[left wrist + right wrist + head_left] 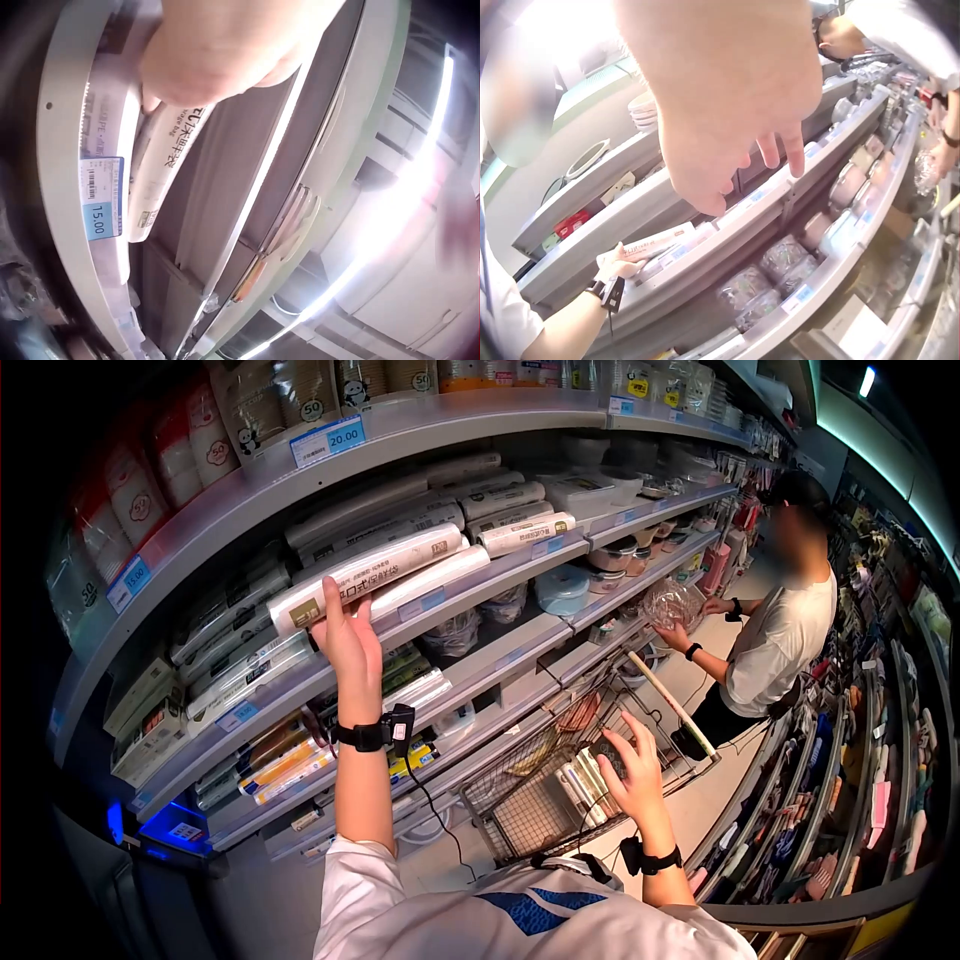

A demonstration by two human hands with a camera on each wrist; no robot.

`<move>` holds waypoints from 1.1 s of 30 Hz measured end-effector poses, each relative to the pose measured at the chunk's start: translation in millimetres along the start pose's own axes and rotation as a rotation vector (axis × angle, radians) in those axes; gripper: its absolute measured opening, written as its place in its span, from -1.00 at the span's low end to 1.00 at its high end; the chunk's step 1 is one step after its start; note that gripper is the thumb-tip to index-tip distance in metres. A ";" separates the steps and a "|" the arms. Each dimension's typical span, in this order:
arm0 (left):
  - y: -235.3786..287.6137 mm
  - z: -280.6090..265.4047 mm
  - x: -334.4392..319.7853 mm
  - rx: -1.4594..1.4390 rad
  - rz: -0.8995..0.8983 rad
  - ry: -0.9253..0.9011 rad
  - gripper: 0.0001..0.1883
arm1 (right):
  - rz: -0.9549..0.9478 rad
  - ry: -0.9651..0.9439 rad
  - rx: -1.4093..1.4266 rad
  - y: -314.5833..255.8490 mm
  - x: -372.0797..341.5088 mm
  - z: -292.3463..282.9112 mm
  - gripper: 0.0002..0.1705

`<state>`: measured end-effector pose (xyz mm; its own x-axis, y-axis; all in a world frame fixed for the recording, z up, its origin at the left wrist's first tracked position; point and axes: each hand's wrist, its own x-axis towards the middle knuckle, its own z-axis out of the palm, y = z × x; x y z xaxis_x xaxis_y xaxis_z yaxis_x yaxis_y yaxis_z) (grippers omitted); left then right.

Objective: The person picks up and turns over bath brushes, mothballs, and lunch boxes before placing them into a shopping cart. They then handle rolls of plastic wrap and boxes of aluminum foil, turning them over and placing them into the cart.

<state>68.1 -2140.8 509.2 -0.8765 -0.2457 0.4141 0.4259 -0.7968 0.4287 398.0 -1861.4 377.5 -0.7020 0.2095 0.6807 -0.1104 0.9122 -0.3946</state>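
Observation:
A white printed roll [400, 557] lies tilted at the front of the middle shelf, and my left hand [352, 645] holds it near its left end. In the left wrist view the left hand [225, 52] covers the upper part of the roll [161, 176], close behind a 15.00 price tag [103, 196]. The right wrist view shows the left hand [619, 266] gripping the end of the roll [656, 240]. My right hand [635, 770] hangs over the cart with fingers spread and slightly bent, holding nothing. Its back [735, 97] fills the top of the right wrist view.
More rolls [400, 520] lie behind and beside the held one. A wire cart [520, 815] with packages [588, 785] inside stands below. Another person [785, 620] on the right holds a clear item [672, 605]. Hanging goods [800, 810] line the right side.

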 end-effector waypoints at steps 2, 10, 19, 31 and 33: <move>0.6 4.2 7.5 0.007 -0.036 0.031 -0.55 | 0.018 0.016 -0.021 0.3 -3.8 -3.4 -0.61; 30.9 -0.5 15.2 -0.270 -0.594 -0.076 -0.54 | 0.095 0.000 -0.010 9.9 -19.1 0.0 -0.61; 53.3 13.6 7.8 -0.605 -0.844 -0.003 -0.36 | 0.094 -0.070 0.034 6.0 -23.3 -4.1 -0.58; -46.8 -80.8 -178.3 0.722 -0.424 -0.458 -0.71 | 0.198 -0.042 -0.049 29.1 -55.2 -22.4 -0.60; -87.7 -149.9 -237.1 0.926 -0.609 -0.601 -0.72 | 0.228 -0.057 -0.070 33.4 -60.8 -23.5 -0.59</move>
<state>204.9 -2095.4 253.0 -0.8488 0.5079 0.1469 0.2006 0.0523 0.9783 453.5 -1835.4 337.4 -0.7421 0.3943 0.5420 0.1033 0.8663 -0.4887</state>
